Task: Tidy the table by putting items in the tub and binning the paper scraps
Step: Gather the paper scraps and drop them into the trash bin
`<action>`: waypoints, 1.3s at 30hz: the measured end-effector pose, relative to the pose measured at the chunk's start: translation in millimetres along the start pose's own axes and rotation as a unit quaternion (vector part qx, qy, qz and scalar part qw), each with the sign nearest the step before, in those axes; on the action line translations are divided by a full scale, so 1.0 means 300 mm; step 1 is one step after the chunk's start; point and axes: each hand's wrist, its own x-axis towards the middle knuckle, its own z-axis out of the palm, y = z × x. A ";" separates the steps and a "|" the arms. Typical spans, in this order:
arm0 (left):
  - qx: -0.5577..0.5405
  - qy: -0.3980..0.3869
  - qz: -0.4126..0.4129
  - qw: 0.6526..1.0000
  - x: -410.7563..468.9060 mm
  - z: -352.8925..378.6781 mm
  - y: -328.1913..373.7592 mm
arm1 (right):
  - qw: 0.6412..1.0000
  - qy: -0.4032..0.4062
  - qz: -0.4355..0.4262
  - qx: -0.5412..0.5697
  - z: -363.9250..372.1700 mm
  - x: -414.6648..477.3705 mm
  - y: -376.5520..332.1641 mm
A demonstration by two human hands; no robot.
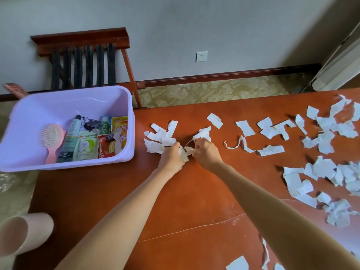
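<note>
A lilac tub [124, 106] stands on the left end of the red-brown table [191, 201]; inside lie a pink hairbrush [51, 141], a bottle, keys and several snack packets. White paper scraps [329, 172] are strewn across the table's right side, with a smaller cluster [159, 137] near the middle. My left hand [172, 156] grips a wad of scraps beside that cluster. My right hand [206, 154] pinches thin scraps right next to it.
A pale pink ribbed bin [21, 232] stands on the floor off the table's near left corner. A wooden luggage rack [85, 61] stands by the wall behind the tub. A long thread [191, 227] lies across the table in front of me.
</note>
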 end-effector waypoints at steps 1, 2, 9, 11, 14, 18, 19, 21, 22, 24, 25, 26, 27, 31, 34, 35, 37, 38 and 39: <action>-0.001 0.008 -0.003 1.000 -0.006 0.006 -0.008 | 1.000 0.003 0.007 0.000 0.004 -0.004 0.008; -0.003 0.015 -0.007 1.000 -0.011 0.011 -0.016 | 1.000 0.006 0.013 0.003 0.008 -0.008 0.018; -0.048 0.078 0.004 0.996 -0.071 0.019 -0.059 | 1.000 0.017 0.001 -0.001 -0.007 -0.055 0.039; -0.055 0.094 0.015 0.994 -0.090 0.018 -0.074 | 0.999 0.024 -0.024 -0.003 -0.012 -0.066 0.027; -0.059 0.116 0.010 0.991 -0.122 0.005 -0.092 | 0.998 0.017 -0.054 0.003 -0.002 -0.065 0.005; -0.104 0.139 -0.017 0.985 -0.172 -0.026 -0.116 | 0.997 -0.027 -0.034 0.057 0.024 -0.079 -0.039; -0.111 0.149 -0.023 0.982 -0.187 -0.035 -0.127 | 0.996 -0.039 -0.035 0.067 0.036 -0.088 -0.049; -0.129 0.163 -0.040 0.977 -0.218 -0.051 -0.153 | 0.995 -0.058 -0.038 0.078 0.064 -0.107 -0.072; -0.136 0.169 -0.049 0.975 -0.231 -0.057 -0.169 | 0.994 -0.060 -0.042 0.079 0.076 -0.111 -0.084; -0.156 0.182 -0.068 0.968 -0.258 -0.073 -0.199 | 0.994 -0.057 -0.048 0.076 0.094 -0.109 -0.116; -0.173 0.191 -0.079 0.963 -0.267 -0.083 -0.212 | 0.994 -0.057 -0.050 0.078 0.100 -0.103 -0.134; -0.193 0.200 -0.089 0.956 -0.273 -0.091 -0.228 | 0.994 -0.060 -0.054 0.076 0.106 -0.092 -0.154; -0.207 0.206 -0.099 0.951 -0.279 -0.100 -0.241 | 0.994 -0.062 -0.064 0.071 0.112 -0.081 -0.175; -0.251 0.199 -0.114 0.940 -0.298 -0.114 -0.288 | 0.991 -0.068 -0.115 0.006 0.136 -0.033 -0.250; -0.268 0.206 -0.126 0.933 -0.310 -0.115 -0.311 | 0.988 -0.095 -0.122 -0.012 0.142 -0.003 -0.292; -0.270 0.206 -0.127 0.932 -0.314 -0.118 -0.317 | 0.988 -0.102 -0.112 -0.006 0.148 0.005 -0.306; -0.277 0.197 -0.126 0.932 -0.320 -0.124 -0.320 | 0.990 -0.106 -0.090 -0.004 0.163 0.018 -0.318; -0.279 0.194 -0.124 0.932 -0.322 -0.127 -0.325 | 0.991 -0.105 -0.085 -0.011 0.173 0.023 -0.324; -0.276 0.191 -0.121 0.934 -0.324 -0.131 -0.328 | 0.991 -0.103 -0.079 -0.016 0.178 0.022 -0.330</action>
